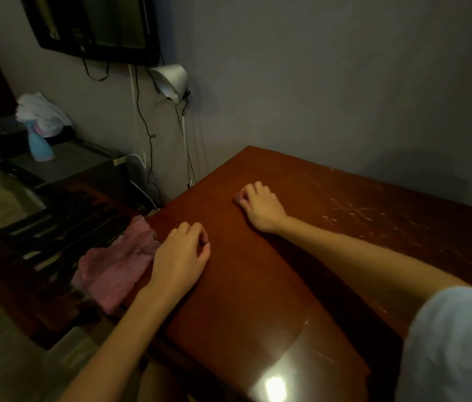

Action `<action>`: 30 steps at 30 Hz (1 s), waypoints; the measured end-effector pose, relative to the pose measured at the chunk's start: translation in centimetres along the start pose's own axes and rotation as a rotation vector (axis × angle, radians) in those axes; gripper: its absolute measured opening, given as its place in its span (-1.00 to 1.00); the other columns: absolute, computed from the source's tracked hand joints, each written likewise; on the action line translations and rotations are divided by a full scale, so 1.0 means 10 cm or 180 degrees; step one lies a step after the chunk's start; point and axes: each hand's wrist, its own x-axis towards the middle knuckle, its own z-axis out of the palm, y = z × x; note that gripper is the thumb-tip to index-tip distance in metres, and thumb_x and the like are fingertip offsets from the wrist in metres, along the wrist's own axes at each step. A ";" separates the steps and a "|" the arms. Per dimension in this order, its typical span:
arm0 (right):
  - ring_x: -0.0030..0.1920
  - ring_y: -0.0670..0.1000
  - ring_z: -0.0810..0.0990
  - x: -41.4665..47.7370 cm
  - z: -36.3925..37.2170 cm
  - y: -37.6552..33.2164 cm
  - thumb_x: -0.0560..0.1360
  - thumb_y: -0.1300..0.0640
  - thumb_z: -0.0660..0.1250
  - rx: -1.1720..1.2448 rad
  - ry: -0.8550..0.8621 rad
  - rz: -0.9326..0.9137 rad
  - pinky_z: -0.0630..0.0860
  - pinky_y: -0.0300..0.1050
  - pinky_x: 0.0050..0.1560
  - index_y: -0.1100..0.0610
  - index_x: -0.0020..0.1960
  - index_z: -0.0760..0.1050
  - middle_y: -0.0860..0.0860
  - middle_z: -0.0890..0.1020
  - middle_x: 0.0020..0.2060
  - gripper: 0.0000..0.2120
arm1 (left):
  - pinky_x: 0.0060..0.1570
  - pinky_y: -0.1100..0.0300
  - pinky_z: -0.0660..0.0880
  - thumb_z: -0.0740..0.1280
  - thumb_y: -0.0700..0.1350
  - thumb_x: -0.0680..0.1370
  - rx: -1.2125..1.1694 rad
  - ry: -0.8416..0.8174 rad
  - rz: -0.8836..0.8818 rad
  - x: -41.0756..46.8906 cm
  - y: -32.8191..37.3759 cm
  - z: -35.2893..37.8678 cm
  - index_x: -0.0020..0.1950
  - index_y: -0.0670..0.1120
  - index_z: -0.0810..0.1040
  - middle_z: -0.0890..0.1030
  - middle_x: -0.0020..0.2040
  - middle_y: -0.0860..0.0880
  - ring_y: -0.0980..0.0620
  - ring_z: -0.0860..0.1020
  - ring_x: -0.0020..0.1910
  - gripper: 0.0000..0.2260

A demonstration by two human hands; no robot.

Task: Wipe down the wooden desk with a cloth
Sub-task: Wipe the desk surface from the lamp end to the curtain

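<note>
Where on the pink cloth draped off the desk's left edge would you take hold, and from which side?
Probably the crumpled upper fold of the pink cloth at the desk edge, beside the left hand. Come from above, on the desk side: the rest hangs limp past the edge. The right hand grips a pink wad.

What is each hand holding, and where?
Right hand grips a small pink wad under its fingertips. Left hand lies against the pink cloth's edge at the desk side; grip cannot be told.

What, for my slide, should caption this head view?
Right hand grips a pink wad on the wooden desk; left hand rests beside a pink cloth hanging over its edge.
</note>
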 end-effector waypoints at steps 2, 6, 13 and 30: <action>0.05 0.00 0.38 -0.33 -0.07 -0.07 0.63 -0.01 0.07 0.0053 -0.0113 -0.0581 0.31 -0.10 0.06 0.06 0.14 0.37 0.02 0.40 0.09 -0.80 | -0.21 0.25 0.38 0.25 -0.02 0.58 0.0108 -0.0123 -0.0009 0.23 0.04 0.00 0.04 0.04 0.46 0.46 -0.02 0.06 0.11 0.43 -0.05 -0.93; 0.00 -0.06 0.35 -0.68 -0.27 0.44 0.62 -0.01 0.08 0.0080 -0.0173 -0.0748 0.31 -0.15 0.02 -0.04 0.04 0.31 -0.07 0.37 0.02 -0.92 | -0.16 0.17 0.52 0.24 0.00 0.59 -0.0035 -0.0011 -0.0018 0.72 0.28 0.23 0.04 0.01 0.49 0.52 -0.04 0.03 0.07 0.49 -0.06 -0.89; 0.06 0.10 0.40 -0.03 -0.23 1.32 0.63 0.05 0.09 -0.0389 0.0128 0.0478 0.34 -0.05 0.05 0.08 0.10 0.36 0.04 0.39 0.05 -0.86 | -0.11 0.21 0.50 0.23 -0.01 0.60 -0.0180 0.0119 -0.0020 1.16 0.51 0.66 0.07 0.00 0.47 0.50 0.01 0.03 0.09 0.45 -0.01 -0.89; 0.07 0.07 0.40 0.22 -0.31 1.66 0.63 0.03 0.09 -0.0497 0.0029 0.0635 0.30 -0.08 0.05 0.10 0.15 0.37 0.04 0.40 0.06 -0.80 | -0.13 0.14 0.51 0.22 -0.05 0.59 -0.0090 0.0239 0.0013 1.33 0.47 0.79 0.06 -0.03 0.47 0.52 -0.01 0.00 0.04 0.48 -0.05 -0.89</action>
